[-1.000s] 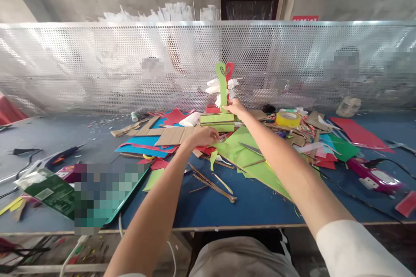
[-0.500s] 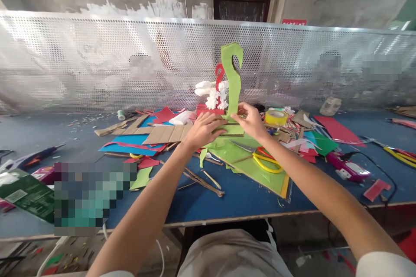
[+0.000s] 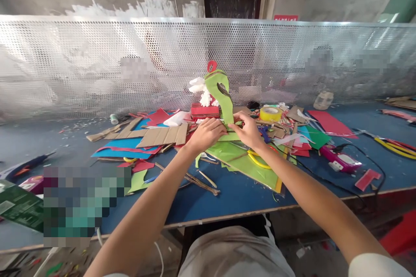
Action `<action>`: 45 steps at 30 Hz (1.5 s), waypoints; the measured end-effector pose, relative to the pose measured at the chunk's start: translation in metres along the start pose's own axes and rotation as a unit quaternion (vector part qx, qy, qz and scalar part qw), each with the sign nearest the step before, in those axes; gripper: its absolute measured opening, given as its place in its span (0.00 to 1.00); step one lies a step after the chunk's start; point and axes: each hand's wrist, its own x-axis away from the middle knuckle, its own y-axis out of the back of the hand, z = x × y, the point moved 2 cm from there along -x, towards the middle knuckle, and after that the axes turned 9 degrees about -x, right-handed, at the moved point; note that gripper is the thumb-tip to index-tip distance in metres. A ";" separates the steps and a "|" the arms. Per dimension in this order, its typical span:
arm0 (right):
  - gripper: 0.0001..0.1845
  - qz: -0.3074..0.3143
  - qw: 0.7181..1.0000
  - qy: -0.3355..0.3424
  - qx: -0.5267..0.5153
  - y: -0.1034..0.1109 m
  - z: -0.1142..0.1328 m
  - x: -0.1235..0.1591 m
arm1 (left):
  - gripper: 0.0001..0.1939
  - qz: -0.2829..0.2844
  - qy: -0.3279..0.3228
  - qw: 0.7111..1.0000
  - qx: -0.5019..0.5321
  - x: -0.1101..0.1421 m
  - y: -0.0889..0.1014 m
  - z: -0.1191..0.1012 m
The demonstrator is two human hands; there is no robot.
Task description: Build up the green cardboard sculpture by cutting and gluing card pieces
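My left hand [image 3: 205,132] and my right hand [image 3: 247,129] both grip the base of a green paper swan-shaped model [image 3: 223,95], which stands tilted above a green sheet [image 3: 247,162]. Fingers of both hands are curled on its flat green base. Just behind it stands a red paper model [image 3: 204,110] with white paper feathers [image 3: 202,93]. Yellow-handled scissors [image 3: 256,159] lie on the green sheet under my right wrist.
Coloured paper scraps and corrugated cardboard strips [image 3: 162,135] litter the blue table [image 3: 227,194]. A yellow tape roll [image 3: 270,114] sits at right, a pink glue gun [image 3: 339,159] with a black cord further right. A perforated metal screen [image 3: 97,65] walls the far edge.
The green model has come toward me and down onto the green sheet, leaning more. Both hands have closed in on its base. The camera view has shifted right.
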 end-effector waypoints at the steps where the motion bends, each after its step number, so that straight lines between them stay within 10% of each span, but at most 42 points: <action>1: 0.17 -0.003 1.000 -0.001 0.000 0.001 0.000 0.000 | 0.17 0.000 0.002 1.000 -0.005 0.000 -0.001 0.000; 7: 0.18 -0.016 0.999 -0.028 -0.006 0.008 -0.005 0.000 | 0.14 -0.016 0.052 0.995 0.078 0.008 0.004 0.024; 14: 0.17 -0.015 1.000 -0.008 -0.007 0.011 -0.004 0.001 | 0.20 -0.141 0.365 0.918 0.072 0.032 0.025 0.073; 20: 0.18 -0.019 1.000 -0.004 0.003 0.007 -0.005 0.003 | 0.22 -0.028 0.112 0.993 0.036 0.020 0.031 0.044; 25: 0.18 -0.021 1.000 0.009 0.001 0.007 -0.007 0.004 | 0.23 0.059 -0.060 0.996 0.012 0.006 0.023 0.013; 45: 0.18 -0.010 1.000 -0.005 -0.001 0.006 -0.011 0.006 | 0.26 0.092 -0.056 0.993 0.045 0.007 0.019 0.019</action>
